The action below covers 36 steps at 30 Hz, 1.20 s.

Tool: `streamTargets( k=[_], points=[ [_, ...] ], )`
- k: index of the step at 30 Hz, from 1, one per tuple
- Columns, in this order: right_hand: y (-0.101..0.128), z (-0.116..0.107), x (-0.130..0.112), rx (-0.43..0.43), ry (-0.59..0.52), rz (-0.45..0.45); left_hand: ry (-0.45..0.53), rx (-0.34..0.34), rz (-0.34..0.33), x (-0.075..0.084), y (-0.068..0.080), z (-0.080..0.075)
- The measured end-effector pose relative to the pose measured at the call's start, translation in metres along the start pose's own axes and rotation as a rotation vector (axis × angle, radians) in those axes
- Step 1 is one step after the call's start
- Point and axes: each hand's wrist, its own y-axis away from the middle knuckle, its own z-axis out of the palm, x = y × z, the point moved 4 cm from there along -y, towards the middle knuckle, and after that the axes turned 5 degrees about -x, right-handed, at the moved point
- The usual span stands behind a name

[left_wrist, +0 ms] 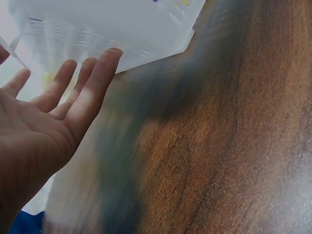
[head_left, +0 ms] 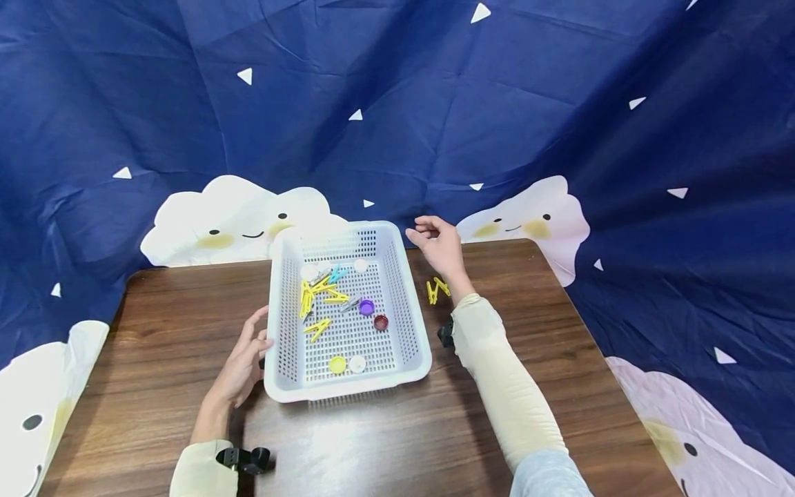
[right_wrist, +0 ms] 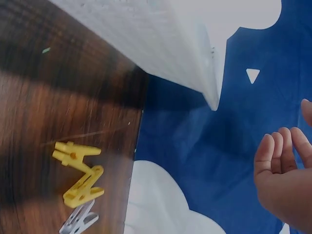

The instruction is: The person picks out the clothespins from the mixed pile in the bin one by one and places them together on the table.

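On the table point(head_left: 335, 452): white basket point(head_left: 348, 393), clips point(head_left: 336, 298) and caps point(head_left: 366, 307) scattered over its floor. Left hand point(head_left: 241, 364) beside basket's left wall, fingers loosely extended, gripping nothing; contact hard to tell. Right hand point(head_left: 444, 251) near far right corner, fingers slightly bent, nothing held. Right of basket, two yellow clips point(right_wrist: 84, 186), one grey clip point(right_wrist: 79, 218).

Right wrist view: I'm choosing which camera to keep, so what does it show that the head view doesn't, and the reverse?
Only the right wrist view shows a grey clothespin on the table beside two yellow clothespins, and a tiny green fleck. Only the head view shows the left hand at the basket and the caps inside it. Both show the right hand, basket, table, yellow clothespins and blue backdrop.
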Motion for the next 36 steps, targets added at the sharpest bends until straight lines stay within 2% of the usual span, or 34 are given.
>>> streamTargets(
  k=[8, 21, 26, 36],
  points=[
    [0.0, 0.015, -0.003, -0.004, -0.04, 0.027, -0.001, -0.001, 0.003, -0.001, 0.0, 0.0],
    [-0.001, 0.037, -0.011, -0.016, -0.096, -0.005, 0.004, -0.007, 0.019, -0.001, 0.0, 0.0],
    [-0.001, 0.041, -0.01, -0.037, -0.077, 0.02, 0.011, -0.009, 0.017, -0.002, -0.001, 0.0],
    [0.002, 0.054, -0.011, -0.077, -0.061, 0.009, 0.01, -0.017, 0.035, -0.001, 0.0, -0.001]
  ],
)
